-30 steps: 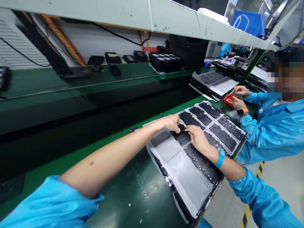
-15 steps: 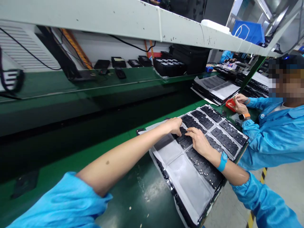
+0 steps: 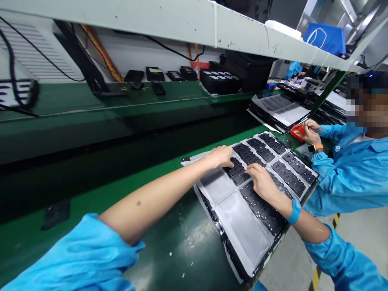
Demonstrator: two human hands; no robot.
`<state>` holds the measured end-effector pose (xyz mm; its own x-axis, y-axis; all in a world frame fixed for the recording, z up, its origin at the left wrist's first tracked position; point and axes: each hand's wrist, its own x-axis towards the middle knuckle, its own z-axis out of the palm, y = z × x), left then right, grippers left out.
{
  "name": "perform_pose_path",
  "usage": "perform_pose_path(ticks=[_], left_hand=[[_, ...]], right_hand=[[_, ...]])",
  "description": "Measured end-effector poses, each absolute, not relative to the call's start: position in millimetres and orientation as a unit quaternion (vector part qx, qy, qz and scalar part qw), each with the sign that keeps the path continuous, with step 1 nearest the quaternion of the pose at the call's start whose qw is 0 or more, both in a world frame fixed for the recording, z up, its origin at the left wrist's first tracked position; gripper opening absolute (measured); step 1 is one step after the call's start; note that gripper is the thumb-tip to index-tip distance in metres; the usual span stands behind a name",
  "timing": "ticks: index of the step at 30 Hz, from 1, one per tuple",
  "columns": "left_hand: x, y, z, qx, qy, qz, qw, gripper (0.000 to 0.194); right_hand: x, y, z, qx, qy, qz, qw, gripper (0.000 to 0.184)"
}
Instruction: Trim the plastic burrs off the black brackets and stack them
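Has left hand (image 3: 222,155) at the far side of a patch of black parts (image 3: 238,173) in the tray (image 3: 244,226), with thumb and fingers curled down narrowly; cannot tell whether gripping one. Has right hand (image 3: 263,182) at the right side of the same patch, with fingertips bunched close; cannot tell about a grip there either. Can see the tray on the green tabletop (image 3: 169,238), near a co-worker's hands (image 3: 311,138) and red box (image 3: 294,132).
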<state>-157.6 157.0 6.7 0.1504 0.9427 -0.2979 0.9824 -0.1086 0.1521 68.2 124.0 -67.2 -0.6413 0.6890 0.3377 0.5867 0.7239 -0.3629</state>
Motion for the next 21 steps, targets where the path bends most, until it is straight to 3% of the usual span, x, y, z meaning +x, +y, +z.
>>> perform_pose_path(ticks=[6,13,21], left_hand=[[-176.2,141.4,6.9,0.742,0.654,-0.007,0.149,0.036],[-236.1,107.0,12.4,0.719,0.677,0.060,0.144,0.029],[-315.6,20.1,7.0,0.648,0.741,0.093,0.149,0.028]], right_hand=[[100.4,87.5,-54.4,-0.357,-0.899,0.124,0.222,0.039],[110.6,74.5,-69.5,-0.342,-0.912,0.116,0.196,0.052],[115.0,78.9,-76.0,-0.325,-0.915,0.122,0.207,0.029]])
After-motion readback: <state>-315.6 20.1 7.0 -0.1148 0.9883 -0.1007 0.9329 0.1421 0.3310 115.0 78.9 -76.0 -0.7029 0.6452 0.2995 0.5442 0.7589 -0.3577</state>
